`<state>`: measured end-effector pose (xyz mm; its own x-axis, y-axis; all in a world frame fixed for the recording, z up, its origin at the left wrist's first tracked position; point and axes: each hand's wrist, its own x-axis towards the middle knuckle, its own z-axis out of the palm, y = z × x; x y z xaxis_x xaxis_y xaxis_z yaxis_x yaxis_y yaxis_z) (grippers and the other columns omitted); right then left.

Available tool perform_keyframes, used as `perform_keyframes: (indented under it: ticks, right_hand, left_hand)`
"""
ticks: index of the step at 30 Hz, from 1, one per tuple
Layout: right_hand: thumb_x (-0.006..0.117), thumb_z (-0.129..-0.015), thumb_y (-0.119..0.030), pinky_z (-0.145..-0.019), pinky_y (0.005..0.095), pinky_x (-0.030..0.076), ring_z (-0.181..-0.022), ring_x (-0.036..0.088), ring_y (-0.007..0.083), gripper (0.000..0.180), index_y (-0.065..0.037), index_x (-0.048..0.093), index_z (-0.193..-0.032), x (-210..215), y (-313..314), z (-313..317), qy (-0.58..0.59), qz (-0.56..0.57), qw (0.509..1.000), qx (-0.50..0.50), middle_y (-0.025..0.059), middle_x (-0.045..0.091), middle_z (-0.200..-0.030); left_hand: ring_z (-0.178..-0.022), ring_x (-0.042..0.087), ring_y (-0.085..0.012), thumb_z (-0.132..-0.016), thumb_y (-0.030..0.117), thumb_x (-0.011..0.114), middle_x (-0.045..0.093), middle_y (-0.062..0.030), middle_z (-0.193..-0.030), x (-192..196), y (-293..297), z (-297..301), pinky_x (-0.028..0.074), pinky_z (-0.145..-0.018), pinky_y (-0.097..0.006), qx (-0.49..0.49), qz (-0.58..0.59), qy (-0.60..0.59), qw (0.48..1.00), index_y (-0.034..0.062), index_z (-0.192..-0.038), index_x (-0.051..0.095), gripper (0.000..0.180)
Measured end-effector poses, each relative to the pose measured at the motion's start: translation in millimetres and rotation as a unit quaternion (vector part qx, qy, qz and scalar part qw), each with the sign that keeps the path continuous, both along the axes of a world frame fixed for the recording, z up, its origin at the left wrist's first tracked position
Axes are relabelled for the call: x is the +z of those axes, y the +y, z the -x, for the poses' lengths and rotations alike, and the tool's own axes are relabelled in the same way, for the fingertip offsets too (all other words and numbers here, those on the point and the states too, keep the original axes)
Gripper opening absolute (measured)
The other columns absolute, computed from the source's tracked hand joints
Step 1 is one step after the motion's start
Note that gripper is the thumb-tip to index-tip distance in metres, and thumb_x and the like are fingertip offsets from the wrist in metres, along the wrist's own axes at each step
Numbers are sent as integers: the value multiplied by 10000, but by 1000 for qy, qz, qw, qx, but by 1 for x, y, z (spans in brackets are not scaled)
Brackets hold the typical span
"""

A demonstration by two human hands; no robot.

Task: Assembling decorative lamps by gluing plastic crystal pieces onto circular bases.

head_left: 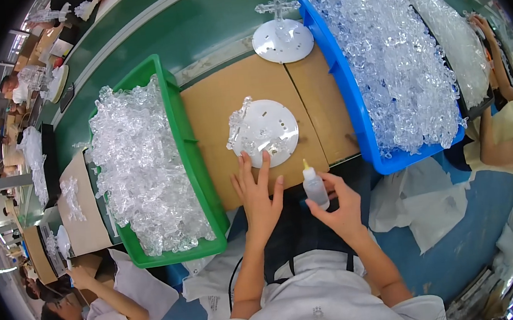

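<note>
On the cardboard in front of me lies a round white disc [281, 117] with small slots. A clear plastic ornate piece [238, 126] lies across its left side, and more clear parts rest on its near half. My left hand [258, 198] has its fingers spread, with the fingertips at the disc's near edge; whether they press on a clear part is hard to make out. Held between the thumb and fingers of my right hand [343, 212] is a small translucent squeeze bottle [315, 189] with a yellow nozzle pointing up. It stays apart from the disc, near the cardboard's front edge.
A green bin [200, 184] heaped with clear plastic parts stands left, a blue bin [338, 78] with more stands right. Beyond the cardboard [213, 96], a clear cross [277, 7] stands upright on another white disc [264, 43]. Co-workers sit at both sides.
</note>
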<state>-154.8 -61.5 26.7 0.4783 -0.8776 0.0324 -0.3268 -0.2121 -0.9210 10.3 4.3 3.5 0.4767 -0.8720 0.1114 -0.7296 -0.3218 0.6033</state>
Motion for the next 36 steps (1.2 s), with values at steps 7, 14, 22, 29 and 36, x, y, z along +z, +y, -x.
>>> perform_keyframes:
  ticks: [7, 14, 22, 29, 36]
  right_hand:
    - [748, -709, -159, -600, 266, 507, -692, 642, 176, 408, -39, 603, -1071, -6, -3, -10, 56, 37, 998, 19, 79, 656, -868]
    - [737, -707, -164, -597, 293, 519, -663, 645, 211, 380, -36, 609, -1042, -3, -9, -23, 94, 71, 993, 29, 106, 656, -853]
    - [733, -720, -163, -603, 286, 519, -658, 643, 204, 380, -23, 608, -1051, -6, -5, -25, 82, 57, 995, 18, 107, 657, -862]
    - [731, -721, -157, -608, 289, 522, -670, 645, 209, 388, -21, 607, -1063, -5, -8, -24, 77, 51, 996, 17, 111, 658, -880]
    - [721, -723, -148, -652, 299, 525, -713, 661, 219, 381, -12, 608, -1061, -4, -26, -16, 82, 56, 995, -10, 125, 664, -885]
  left_hand:
    - [-1369, 221, -401, -900, 240, 558, 234, -228, -1480, 1, -1, 1, 122, -1079, -600, -2, -7, 11, 1000, 149, -1397, 418, 524]
    - [-1372, 222, -393, -903, 235, 558, 244, -215, -1481, 1, -2, -1, 136, -1076, -601, -4, -1, 11, 1000, 166, -1391, 431, 509]
    - [-1372, 229, -384, -899, 222, 564, 253, -213, -1479, 2, -1, -2, 140, -1076, -598, -1, 0, 9, 1000, 168, -1383, 446, 501]
    - [-1364, 242, -389, -892, 237, 572, 262, -222, -1473, 0, -3, -1, 147, -1076, -591, -2, -3, 1, 1000, 164, -1384, 445, 513]
    - [-1317, 304, -398, -895, 293, 557, 294, -251, -1444, 2, -23, 26, 191, -1054, -584, 9, 27, 25, 999, 170, -1400, 420, 538]
